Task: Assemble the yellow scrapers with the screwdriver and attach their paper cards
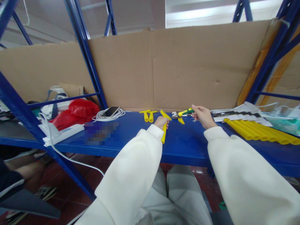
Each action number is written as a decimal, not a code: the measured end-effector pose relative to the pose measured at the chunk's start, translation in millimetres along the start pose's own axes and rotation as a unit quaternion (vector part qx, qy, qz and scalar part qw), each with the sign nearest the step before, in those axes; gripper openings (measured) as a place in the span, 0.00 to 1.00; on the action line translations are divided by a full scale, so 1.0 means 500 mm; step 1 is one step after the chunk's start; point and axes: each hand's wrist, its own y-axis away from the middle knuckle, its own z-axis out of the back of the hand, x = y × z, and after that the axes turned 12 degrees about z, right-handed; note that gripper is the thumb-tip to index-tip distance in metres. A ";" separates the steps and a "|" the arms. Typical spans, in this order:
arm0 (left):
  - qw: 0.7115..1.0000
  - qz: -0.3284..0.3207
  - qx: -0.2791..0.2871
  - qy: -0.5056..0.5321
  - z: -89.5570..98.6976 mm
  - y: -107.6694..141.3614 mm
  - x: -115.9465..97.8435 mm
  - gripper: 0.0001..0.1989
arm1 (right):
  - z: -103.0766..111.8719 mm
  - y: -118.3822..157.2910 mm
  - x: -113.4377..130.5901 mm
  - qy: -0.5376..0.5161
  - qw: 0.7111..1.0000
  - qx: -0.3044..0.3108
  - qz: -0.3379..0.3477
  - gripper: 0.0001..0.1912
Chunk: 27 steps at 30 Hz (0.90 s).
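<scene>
My left hand (161, 122) is closed around the stem of a yellow T-shaped plastic piece (163, 136), whose crosspiece shows above the fingers. In my right hand (202, 115), the fingers pinch the green end of a tool with a green and yellow handle (186, 112) that points left. At its left end is a silver metal part (174, 115), close to the crosspiece; I cannot tell whether they touch. A small yellow piece (181, 121) shows just below the tool. Two more yellow T-shaped pieces (151, 117) lie left of my left hand.
Several yellow tubes (260, 132) lie in a row at right, before dark strips on white paper (241, 115). On the left are a phone (111, 111) on a coiled white cable, a power strip (64, 134) and a red bag (76, 113). Cardboard (187, 68) stands behind the blue shelf.
</scene>
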 end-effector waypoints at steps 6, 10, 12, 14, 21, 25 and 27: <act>1.000 -0.002 0.003 0.002 0.001 0.000 -0.001 0.15 | 0.001 -0.001 -0.002 0.010 1.000 0.001 -0.008 0.28; 1.000 0.002 0.001 0.013 0.001 0.000 0.000 0.15 | 0.001 -0.001 -0.002 0.012 1.000 0.004 -0.002 0.27; 1.000 0.003 -0.002 0.013 0.000 0.001 0.000 0.14 | 0.000 0.000 0.000 0.012 1.000 0.004 -0.005 0.27; 1.000 0.002 -0.003 0.008 0.000 0.001 0.000 0.13 | -0.001 0.002 0.003 0.012 1.000 0.003 -0.013 0.27; 1.000 -0.002 0.004 0.001 0.000 0.005 -0.001 0.15 | -0.005 0.005 0.009 0.010 0.999 -0.006 -0.034 0.26; 1.000 -0.001 0.004 0.006 0.000 0.007 -0.002 0.16 | -0.005 0.003 0.005 0.012 0.999 -0.014 -0.041 0.25; 1.000 -0.002 0.005 0.003 -0.001 0.008 -0.003 0.16 | -0.004 0.001 0.002 0.012 0.999 -0.021 -0.038 0.25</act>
